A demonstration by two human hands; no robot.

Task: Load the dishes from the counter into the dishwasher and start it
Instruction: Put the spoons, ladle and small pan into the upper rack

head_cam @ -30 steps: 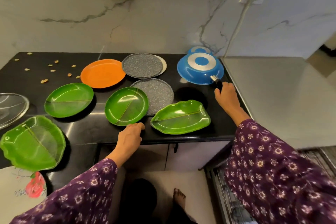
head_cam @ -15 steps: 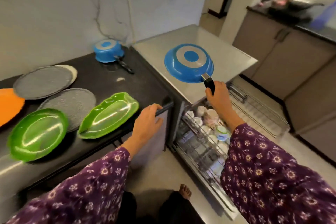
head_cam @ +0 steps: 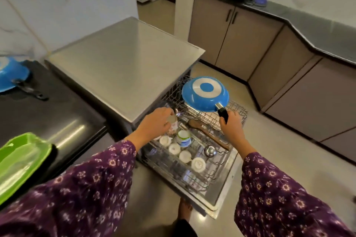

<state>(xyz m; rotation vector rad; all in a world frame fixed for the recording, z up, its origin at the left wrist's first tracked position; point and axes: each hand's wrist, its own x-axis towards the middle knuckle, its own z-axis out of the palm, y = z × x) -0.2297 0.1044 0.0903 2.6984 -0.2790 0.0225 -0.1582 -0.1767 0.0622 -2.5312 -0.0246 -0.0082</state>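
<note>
Right hand (head_cam: 230, 125) clamped the black handle of the round blue frying pan (head_cam: 205, 93), held base-up over the wire dishwasher rack (head_cam: 238, 110) at 12 o'clock, likely so it would drain. Left hand (head_cam: 154, 124) curled at a small cup (head_cam: 173, 128) at 11 o'clock; grip unclear, probably clearing room. Green leaf-shaped plastic plate (head_cam: 21, 159) sat on the black bench (head_cam: 57, 121), 8 o'clock.

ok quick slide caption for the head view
Right hand holds an upturned blue pan by its handle over the dishwasher rack; left hand reaches among the cups
</note>
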